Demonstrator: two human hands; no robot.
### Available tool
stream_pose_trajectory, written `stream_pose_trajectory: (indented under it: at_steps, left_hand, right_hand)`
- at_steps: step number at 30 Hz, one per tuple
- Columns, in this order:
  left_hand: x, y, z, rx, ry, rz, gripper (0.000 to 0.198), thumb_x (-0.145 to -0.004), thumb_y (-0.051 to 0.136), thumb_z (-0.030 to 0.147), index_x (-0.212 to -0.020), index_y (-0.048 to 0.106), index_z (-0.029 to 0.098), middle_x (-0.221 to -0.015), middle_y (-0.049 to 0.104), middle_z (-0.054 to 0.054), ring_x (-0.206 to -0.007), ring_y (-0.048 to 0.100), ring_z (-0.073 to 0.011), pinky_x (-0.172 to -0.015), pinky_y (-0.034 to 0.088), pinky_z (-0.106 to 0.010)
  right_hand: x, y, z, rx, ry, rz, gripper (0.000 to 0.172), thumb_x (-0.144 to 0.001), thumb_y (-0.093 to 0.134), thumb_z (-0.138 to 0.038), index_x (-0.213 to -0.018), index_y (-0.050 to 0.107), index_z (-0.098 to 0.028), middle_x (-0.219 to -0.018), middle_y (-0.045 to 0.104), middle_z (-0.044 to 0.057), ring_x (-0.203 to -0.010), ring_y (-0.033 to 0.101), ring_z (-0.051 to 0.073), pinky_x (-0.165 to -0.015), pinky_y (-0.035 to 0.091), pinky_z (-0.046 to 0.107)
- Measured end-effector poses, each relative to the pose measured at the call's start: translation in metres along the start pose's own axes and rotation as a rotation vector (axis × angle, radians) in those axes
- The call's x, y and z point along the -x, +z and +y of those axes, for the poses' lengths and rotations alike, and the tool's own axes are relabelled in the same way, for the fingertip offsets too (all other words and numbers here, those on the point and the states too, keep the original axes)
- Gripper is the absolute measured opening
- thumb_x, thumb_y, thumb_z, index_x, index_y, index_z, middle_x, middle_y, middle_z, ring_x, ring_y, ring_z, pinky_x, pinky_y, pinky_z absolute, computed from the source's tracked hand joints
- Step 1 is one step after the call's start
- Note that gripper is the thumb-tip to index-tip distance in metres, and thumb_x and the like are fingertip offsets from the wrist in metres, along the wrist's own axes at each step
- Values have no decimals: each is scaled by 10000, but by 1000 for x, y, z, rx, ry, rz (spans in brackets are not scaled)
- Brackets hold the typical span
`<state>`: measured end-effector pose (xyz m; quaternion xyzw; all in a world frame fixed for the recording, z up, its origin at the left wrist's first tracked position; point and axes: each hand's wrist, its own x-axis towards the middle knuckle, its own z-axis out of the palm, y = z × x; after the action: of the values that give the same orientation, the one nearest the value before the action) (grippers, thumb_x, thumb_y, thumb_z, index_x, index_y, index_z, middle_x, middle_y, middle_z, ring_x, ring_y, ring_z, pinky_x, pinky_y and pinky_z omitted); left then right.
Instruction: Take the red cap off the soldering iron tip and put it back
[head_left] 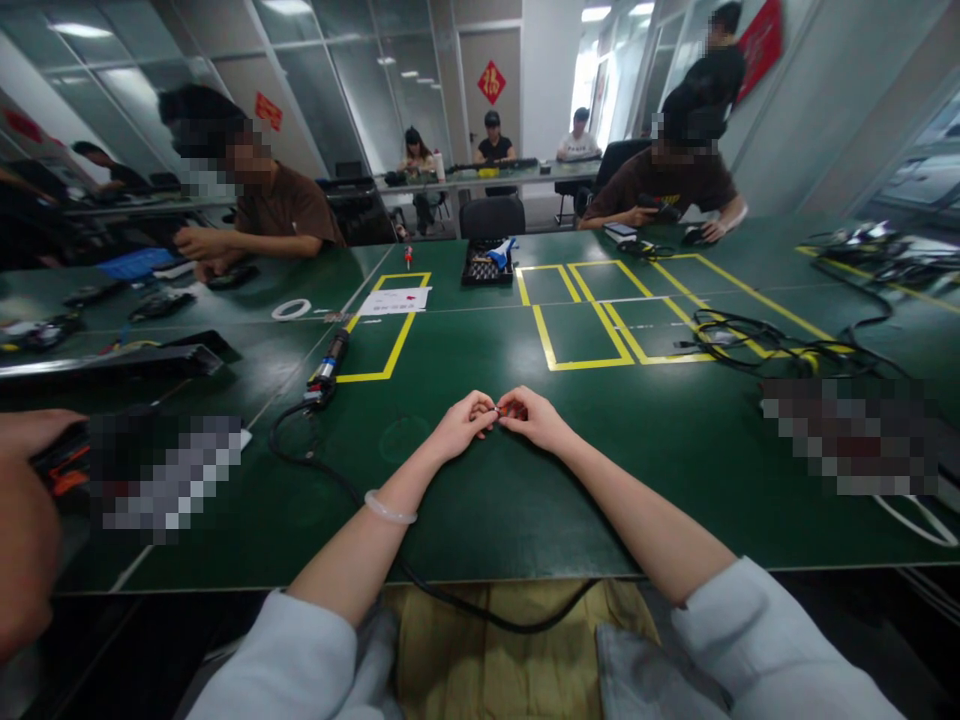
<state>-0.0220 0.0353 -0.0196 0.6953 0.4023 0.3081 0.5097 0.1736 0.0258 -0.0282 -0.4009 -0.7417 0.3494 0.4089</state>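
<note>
Over the green table (480, 520), my left hand (461, 427) and my right hand (536, 420) meet with their fingertips together. My right fingers are closed around a small orange-and-dark piece (513, 409), mostly covered by them. The left thumb and index finger pinch at its left end, where a tiny light-coloured bit shows; its kind is too small to tell. Left of my hands lies a black cylindrical tool (330, 362) with a blue band, perhaps an electric screwdriver. Its black cable (319, 462) runs down past my left forearm and hangs below the table edge.
Yellow tape outlines (592, 362) mark the table. A black tray (486, 262) with a blue item stands ahead, near a white paper (395, 301) and a tape roll (291, 309). Tangled black cables (739, 335) lie right. People sit across the table; another person's arm (26, 530) is at left.
</note>
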Motion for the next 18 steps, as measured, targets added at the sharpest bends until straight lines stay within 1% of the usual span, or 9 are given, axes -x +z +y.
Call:
stream_pose_trajectory:
  at_steps: [6, 12, 18]
  left_hand:
    - [0, 0, 1, -2, -6, -8, 328, -846, 594, 440, -985, 503, 158, -824, 555, -11, -751, 574, -114, -577, 455, -201]
    - [1, 0, 1, -20, -11, 11, 326, -825, 615, 426, -992, 511, 166, -814, 567, -8, -743, 585, -119, -574, 456, -203]
    - [2, 1, 2, -33, 3, 21, 313, -810, 625, 392, -1004, 521, 169, -837, 568, -12, -741, 576, -114, -569, 462, -199]
  right_hand:
    - [0, -1, -4, -4, 27, -11, 167, -791, 620, -240, -935, 602, -160, -759, 571, -5, -638, 492, 106, -634, 429, 247]
    - [0, 1, -3, -52, 23, -14, 203, -785, 599, -228, -975, 567, -167, -775, 580, -12, -621, 494, 99, -614, 416, 239]
    - [0, 0, -5, -53, 25, -7, 159, -775, 605, -229, -915, 556, -173, -745, 568, -22, -606, 481, 97, -601, 402, 236]
